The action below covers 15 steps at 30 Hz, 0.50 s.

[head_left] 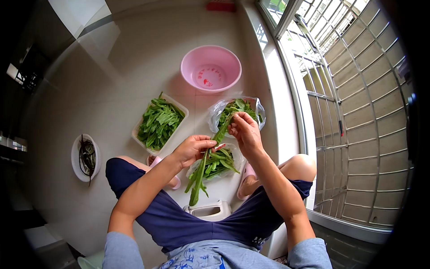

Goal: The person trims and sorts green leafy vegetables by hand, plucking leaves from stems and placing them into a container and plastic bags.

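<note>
My left hand (197, 149) is closed around the stem of a long leafy green stalk (200, 177), whose leaves hang down toward my lap. Its upper end runs up to my right hand (243, 130), where the fingers pinch the tip. Under the stalk, a plastic bag with loose greens (219, 162) lies between my feet. Just behind my right hand is a clear bag of leafy greens (239, 106). To the left, a rectangular white tray (182, 106) holds a pile of green leaves (160, 123).
A pink basin (210, 69) stands on the tiled floor beyond the bags. Far left, a white oval basket (85, 158) holds dark, thin stems. A white stool (208, 210) is between my legs. A barred window (349, 112) lines the right side.
</note>
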Each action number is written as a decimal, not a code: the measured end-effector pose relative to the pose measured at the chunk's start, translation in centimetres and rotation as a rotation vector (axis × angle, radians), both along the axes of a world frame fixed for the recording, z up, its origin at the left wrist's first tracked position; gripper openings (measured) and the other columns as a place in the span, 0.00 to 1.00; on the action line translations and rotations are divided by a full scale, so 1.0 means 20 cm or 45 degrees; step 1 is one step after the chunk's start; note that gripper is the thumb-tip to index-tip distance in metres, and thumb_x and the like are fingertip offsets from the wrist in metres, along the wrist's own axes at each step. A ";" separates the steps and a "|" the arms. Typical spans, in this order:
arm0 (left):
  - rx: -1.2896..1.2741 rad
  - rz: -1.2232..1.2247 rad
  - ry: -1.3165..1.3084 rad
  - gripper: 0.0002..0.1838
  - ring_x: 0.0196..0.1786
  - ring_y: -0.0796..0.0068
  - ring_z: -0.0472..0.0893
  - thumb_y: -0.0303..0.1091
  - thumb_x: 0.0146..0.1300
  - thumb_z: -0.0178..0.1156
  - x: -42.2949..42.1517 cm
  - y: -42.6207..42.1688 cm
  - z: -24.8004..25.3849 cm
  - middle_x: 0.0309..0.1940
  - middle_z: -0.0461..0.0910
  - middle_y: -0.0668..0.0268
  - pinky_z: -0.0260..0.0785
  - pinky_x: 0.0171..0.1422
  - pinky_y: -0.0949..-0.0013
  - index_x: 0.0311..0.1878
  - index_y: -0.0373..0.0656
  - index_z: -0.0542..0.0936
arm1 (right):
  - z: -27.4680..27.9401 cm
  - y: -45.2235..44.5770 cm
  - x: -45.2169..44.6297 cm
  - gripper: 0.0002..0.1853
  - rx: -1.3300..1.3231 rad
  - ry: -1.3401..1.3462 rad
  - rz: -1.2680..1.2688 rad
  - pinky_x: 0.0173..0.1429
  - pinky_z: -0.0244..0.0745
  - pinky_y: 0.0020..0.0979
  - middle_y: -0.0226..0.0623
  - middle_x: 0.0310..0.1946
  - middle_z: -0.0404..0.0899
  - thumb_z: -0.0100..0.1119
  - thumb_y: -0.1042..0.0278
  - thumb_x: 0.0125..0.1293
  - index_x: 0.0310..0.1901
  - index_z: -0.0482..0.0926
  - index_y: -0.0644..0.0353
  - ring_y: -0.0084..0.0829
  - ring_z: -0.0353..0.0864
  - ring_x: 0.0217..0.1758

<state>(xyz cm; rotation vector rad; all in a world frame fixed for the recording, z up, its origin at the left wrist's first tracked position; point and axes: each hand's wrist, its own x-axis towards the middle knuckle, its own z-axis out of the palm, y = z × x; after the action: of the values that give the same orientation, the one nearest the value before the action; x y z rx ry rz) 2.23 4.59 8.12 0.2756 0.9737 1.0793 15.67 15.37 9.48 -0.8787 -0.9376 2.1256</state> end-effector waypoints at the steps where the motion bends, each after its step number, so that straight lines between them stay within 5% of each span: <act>1: -0.005 0.005 0.002 0.05 0.27 0.83 0.73 0.29 0.52 0.54 -0.01 0.00 -0.01 0.24 0.73 0.69 0.66 0.32 0.81 0.32 0.38 0.73 | 0.00 0.00 0.00 0.04 0.128 0.001 0.021 0.30 0.67 0.16 0.31 0.27 0.72 0.46 0.71 0.58 0.32 0.68 0.61 0.17 0.70 0.28; 6: -0.069 -0.018 0.170 0.05 0.25 0.82 0.73 0.28 0.49 0.55 -0.01 0.03 -0.01 0.22 0.73 0.69 0.66 0.30 0.80 0.30 0.39 0.74 | 0.09 -0.10 -0.02 0.06 0.586 0.033 0.277 0.41 0.63 0.19 0.30 0.29 0.72 0.46 0.70 0.59 0.31 0.69 0.63 0.17 0.68 0.35; 9: -0.072 -0.019 0.323 0.05 0.23 0.82 0.72 0.29 0.48 0.56 -0.01 0.04 -0.05 0.21 0.73 0.70 0.65 0.29 0.80 0.29 0.40 0.74 | 0.16 -0.14 -0.01 0.05 0.388 0.229 0.348 0.36 0.66 0.20 0.33 0.26 0.71 0.43 0.71 0.60 0.33 0.66 0.63 0.19 0.69 0.31; 15: -0.073 0.231 0.288 0.05 0.22 0.83 0.72 0.32 0.50 0.57 -0.04 0.04 -0.08 0.21 0.73 0.70 0.67 0.29 0.79 0.27 0.42 0.74 | 0.13 -0.09 0.01 0.05 0.353 0.013 0.306 0.33 0.68 0.21 0.31 0.24 0.69 0.43 0.74 0.60 0.37 0.66 0.62 0.20 0.69 0.26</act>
<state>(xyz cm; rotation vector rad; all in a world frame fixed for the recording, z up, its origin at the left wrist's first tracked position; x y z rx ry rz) 1.41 5.44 6.48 0.2702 1.2491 1.2008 15.83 13.57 12.03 -0.6421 -1.3514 2.1230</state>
